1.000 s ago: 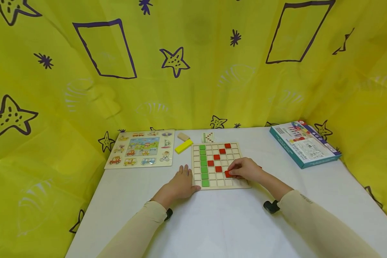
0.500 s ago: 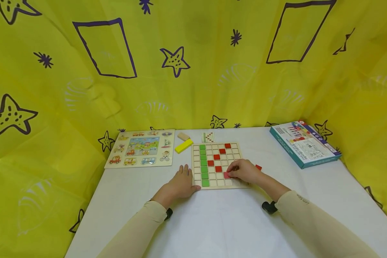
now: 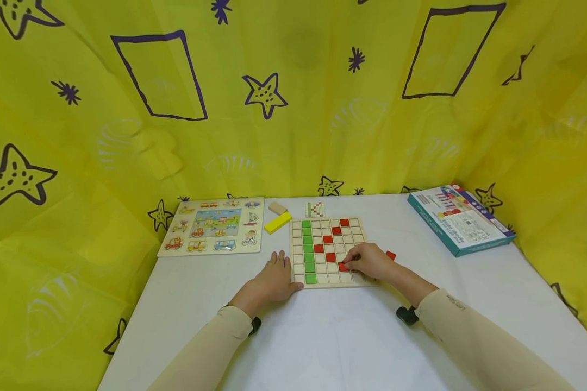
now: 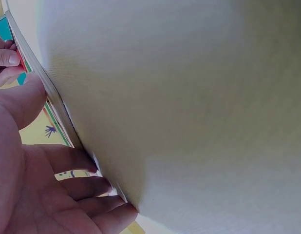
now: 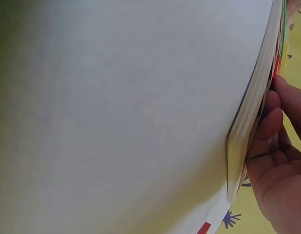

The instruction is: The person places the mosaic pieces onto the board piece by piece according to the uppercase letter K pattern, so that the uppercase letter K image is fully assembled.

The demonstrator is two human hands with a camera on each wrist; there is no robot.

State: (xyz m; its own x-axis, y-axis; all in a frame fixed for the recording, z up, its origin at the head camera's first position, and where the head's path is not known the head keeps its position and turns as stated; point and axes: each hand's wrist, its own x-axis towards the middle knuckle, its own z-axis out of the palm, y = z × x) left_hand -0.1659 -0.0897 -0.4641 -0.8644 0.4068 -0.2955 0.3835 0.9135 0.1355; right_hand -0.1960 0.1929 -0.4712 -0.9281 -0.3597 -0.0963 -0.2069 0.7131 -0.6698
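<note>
A wooden grid board (image 3: 333,278) lies on the white table, with a column of green tiles (image 3: 308,240) and a slanting run of red tiles (image 3: 328,239). My right hand (image 3: 369,259) is over its lower right part, thumb and fingertips pinching a red tile (image 3: 342,266) that lies flat at a cell. My left hand (image 3: 272,278) rests along the board's left edge, fingers stretched out and thumb at the near corner. In the left wrist view the left hand's fingers (image 4: 82,187) touch the board's side. A loose red tile (image 3: 391,254) lies just right of the board.
Behind the board are a small pattern card (image 3: 315,209), a yellow block (image 3: 278,222) and a plain wooden block (image 3: 277,207). A picture puzzle board (image 3: 212,225) lies at the left, a flat teal-edged box (image 3: 460,220) at the right. Yellow patterned cloth (image 3: 293,136) hangs behind.
My right hand has moved slightly down and left, and the red tile under its fingertips has gone from tilted to flat. The left hand has stayed at the board's edge.
</note>
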